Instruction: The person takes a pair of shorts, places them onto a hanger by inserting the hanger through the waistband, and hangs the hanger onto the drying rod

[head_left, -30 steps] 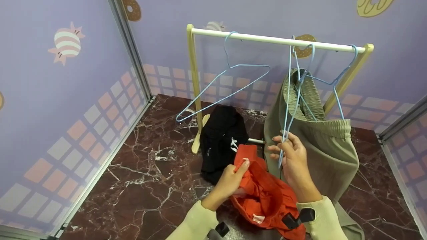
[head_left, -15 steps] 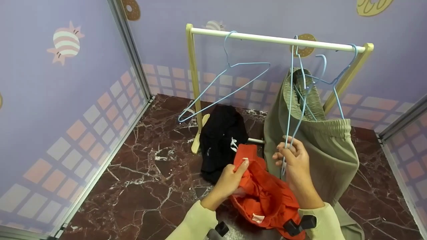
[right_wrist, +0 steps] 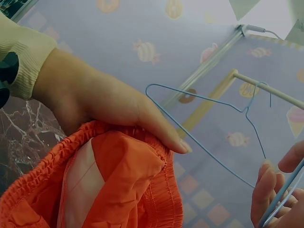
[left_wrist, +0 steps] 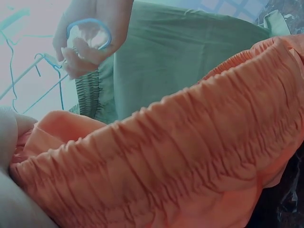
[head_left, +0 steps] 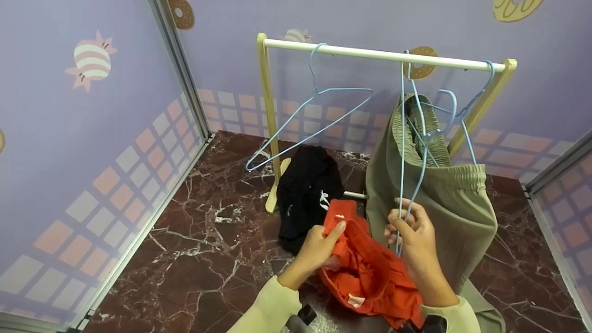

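My left hand (head_left: pixel 319 249) grips the elastic waistband of orange-red shorts (head_left: pixel 344 277), thumb on top. Their waist gapes toward me, with a white label (head_left: pixel 356 301) inside; in the left wrist view the gathered waistband (left_wrist: pixel 156 156) fills the foreground. To the right, the fingers of my right hand (head_left: pixel 414 236) are curled round the wires of a blue hanger (head_left: pixel 402 152). Seen nearly edge-on, it has its hook off the rail and one end up near the rail. In the right wrist view, my left hand (right_wrist: pixel 109 99) lies over the shorts' waistband.
A rack with a white rail (head_left: pixel 360 52) stands against the purple wall. A bare blue hanger (head_left: pixel 296 118) hangs at its left; olive trousers (head_left: pixel 444 217) hang on another at the right. A black garment (head_left: pixel 307 194) with white drawstring lies on the dark marble floor (head_left: pixel 199 259).
My right hand has come down and slightly right with the hanger, whose hook has dropped from rail height to well below it. My left hand still holds the shorts in nearly the same place.
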A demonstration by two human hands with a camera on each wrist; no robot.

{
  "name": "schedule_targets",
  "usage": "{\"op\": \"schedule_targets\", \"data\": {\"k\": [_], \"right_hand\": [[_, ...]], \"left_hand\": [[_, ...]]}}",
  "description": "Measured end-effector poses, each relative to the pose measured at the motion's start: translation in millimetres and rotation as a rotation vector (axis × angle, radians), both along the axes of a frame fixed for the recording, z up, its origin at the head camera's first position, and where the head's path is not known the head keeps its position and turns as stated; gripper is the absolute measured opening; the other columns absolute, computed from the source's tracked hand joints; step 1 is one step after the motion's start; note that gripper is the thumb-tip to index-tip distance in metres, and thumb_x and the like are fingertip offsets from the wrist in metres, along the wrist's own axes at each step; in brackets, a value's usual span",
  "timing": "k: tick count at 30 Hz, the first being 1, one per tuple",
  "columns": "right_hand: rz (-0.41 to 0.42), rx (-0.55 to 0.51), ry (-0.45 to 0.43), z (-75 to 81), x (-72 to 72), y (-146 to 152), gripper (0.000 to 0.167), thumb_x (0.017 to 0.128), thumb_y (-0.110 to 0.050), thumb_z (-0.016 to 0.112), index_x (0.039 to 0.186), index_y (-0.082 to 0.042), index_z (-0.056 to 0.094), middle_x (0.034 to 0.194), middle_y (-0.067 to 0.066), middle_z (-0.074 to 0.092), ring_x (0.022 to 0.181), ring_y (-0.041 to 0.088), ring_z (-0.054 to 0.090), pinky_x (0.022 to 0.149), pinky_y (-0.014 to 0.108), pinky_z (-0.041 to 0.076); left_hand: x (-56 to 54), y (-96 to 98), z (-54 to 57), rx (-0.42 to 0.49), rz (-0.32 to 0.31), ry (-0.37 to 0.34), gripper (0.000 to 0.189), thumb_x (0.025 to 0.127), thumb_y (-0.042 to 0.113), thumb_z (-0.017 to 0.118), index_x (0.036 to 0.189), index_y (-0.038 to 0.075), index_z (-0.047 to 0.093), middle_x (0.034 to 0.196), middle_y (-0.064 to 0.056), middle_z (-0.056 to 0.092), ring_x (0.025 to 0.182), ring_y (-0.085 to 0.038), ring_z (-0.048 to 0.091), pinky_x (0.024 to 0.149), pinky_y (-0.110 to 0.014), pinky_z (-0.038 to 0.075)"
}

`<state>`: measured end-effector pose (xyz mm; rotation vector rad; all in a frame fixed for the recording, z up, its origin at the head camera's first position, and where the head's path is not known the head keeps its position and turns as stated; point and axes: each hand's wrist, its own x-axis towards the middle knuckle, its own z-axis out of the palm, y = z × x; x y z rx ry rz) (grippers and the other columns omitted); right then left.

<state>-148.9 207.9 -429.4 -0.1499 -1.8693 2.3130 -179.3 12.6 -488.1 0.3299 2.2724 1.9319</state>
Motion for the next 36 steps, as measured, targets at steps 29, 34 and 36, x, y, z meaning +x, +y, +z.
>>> {"op": "schedule_targets", "data": {"k": [29,34,36], "right_hand": [[0.049,0.09,0.015,-9.0,46.6,12.6,0.038,0.093,-0.001,0.059,0.129,0.004,0.046,0.084,0.003,0.06,0.056,0.016,0.055,0.049,0.027,0.047],[0.034,0.102,-0.002,-12.6,50.5,15.1,0.037,0.093,-0.001,0.06,0.127,0.003,0.048,0.084,0.004,0.061,0.056,0.016,0.055,0.048,0.026,0.046],[0.032,0.111,-0.017,-14.2,51.8,16.4,0.036,0.093,-0.002,0.06,0.126,0.002,0.049,0.084,0.004,0.061,0.057,0.016,0.055,0.049,0.026,0.046]], "left_hand": [[-11.7,-16.8,2.5,-0.472,0.231,0.337,0.028,0.096,0.037,0.055,0.074,0.019,0.059,0.069,-0.001,0.064,0.065,-0.02,0.063,0.055,-0.031,0.044],[-14.6,-22.0,3.7,-0.533,0.219,0.377,0.027,0.095,0.034,0.057,0.073,0.019,0.057,0.067,0.001,0.059,0.061,-0.018,0.059,0.054,-0.028,0.042],[-15.2,-23.8,3.6,-0.55,0.223,0.375,0.026,0.095,0.034,0.057,0.074,0.017,0.056,0.065,-0.001,0.057,0.06,-0.018,0.057,0.053,-0.028,0.041]]}}
